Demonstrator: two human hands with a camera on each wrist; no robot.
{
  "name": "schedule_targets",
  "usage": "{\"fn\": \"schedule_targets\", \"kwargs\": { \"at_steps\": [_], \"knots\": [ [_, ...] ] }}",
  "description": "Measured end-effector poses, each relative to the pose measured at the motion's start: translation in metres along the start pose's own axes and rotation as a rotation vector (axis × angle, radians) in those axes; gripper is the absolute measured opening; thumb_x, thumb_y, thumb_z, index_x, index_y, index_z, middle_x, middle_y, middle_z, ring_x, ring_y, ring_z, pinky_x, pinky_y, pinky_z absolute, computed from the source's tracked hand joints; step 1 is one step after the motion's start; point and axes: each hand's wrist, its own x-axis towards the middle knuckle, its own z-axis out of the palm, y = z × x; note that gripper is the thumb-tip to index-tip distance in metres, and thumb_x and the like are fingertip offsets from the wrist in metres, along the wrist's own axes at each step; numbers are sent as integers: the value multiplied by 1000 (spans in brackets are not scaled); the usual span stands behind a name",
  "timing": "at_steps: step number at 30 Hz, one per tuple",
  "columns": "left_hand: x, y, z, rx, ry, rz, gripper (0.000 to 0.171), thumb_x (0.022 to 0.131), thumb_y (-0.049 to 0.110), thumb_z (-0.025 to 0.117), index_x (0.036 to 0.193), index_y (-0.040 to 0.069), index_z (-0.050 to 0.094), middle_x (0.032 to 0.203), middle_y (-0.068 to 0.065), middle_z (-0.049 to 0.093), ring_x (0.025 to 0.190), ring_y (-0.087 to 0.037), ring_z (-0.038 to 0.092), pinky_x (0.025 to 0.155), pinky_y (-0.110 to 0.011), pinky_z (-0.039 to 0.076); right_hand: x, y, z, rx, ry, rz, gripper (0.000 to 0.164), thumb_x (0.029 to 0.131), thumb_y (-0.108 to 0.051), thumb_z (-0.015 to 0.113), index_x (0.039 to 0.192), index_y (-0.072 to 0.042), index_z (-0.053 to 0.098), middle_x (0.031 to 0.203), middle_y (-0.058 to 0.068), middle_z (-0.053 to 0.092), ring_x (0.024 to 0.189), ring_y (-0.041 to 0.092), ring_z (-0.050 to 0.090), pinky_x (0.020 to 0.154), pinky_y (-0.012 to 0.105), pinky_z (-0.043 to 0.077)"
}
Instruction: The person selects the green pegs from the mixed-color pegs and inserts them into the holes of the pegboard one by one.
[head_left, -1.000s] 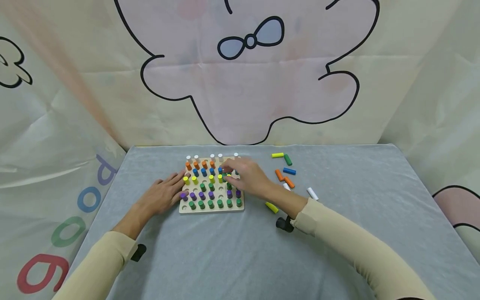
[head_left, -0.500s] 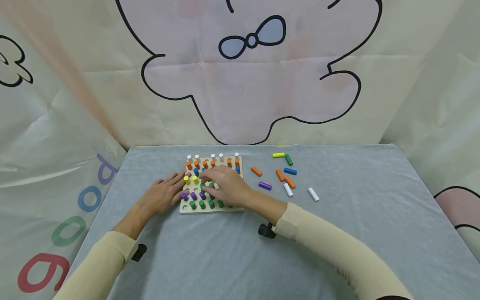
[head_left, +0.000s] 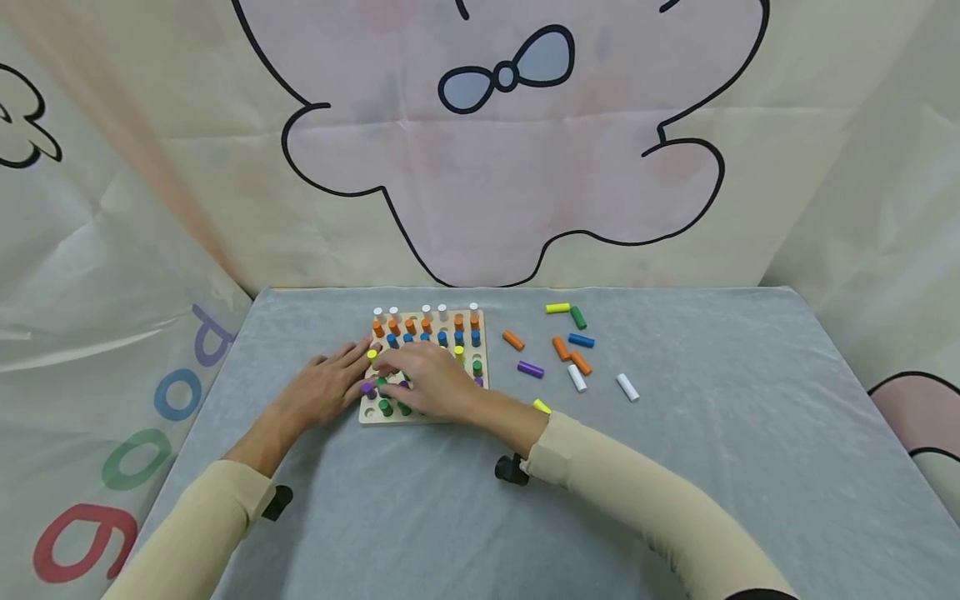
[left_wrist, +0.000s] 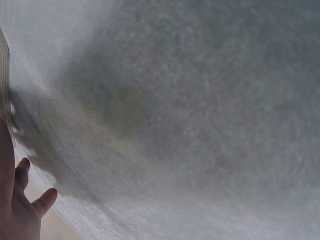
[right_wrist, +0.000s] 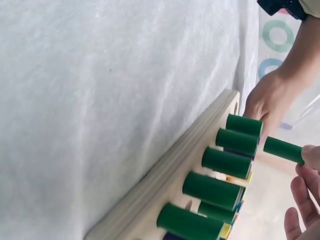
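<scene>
A pale wooden pegboard (head_left: 372, 418) lies on the table, with coloured pegs standing in rows. My right hand (head_left: 429, 379) is over its left part and hides several pegs. Between thumb and finger it pinches a green peg (right_wrist: 283, 150), held above the board in the right wrist view. Along the board's left edge rests my left hand (head_left: 324, 390), fingers stretched out. Part of that hand also shows low in the left wrist view, near the board's side. Green pegs (right_wrist: 227, 164) stand along the board's near edge in the right wrist view.
Loose pegs lie on the grey cloth right of the board: a purple peg (head_left: 530, 369), a blue peg (head_left: 581, 341), several orange, white and yellow ones, and a green one (head_left: 578, 317). A printed curtain (head_left: 480, 200) hangs behind the table.
My right hand has moved left across the board, from its right side to its left part, uncovering pegs on the right. My left hand has stayed at the left edge.
</scene>
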Motion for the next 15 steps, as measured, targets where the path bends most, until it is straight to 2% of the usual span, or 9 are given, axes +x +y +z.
{"fn": "schedule_targets", "kwargs": {
  "at_steps": [8,15],
  "knots": [
    [0,0,0,-13,5,-20,58,107,37,43,156,9,32,164,-13,22,145,-41,30,104,-66,34,7,-5,14,-38,15,-36,21,91,-20,75,109,-9,71,97,-2,71,82,10,60,81,26,48],
    [1,0,2,-21,14,-36,61,106,42,42,155,8,33,164,-12,22,145,-40,30,105,-65,33,10,-9,16,-42,-8,-44,22,92,-20,74,111,-9,70,101,-3,71,90,11,63,87,25,48]
  ]
}}
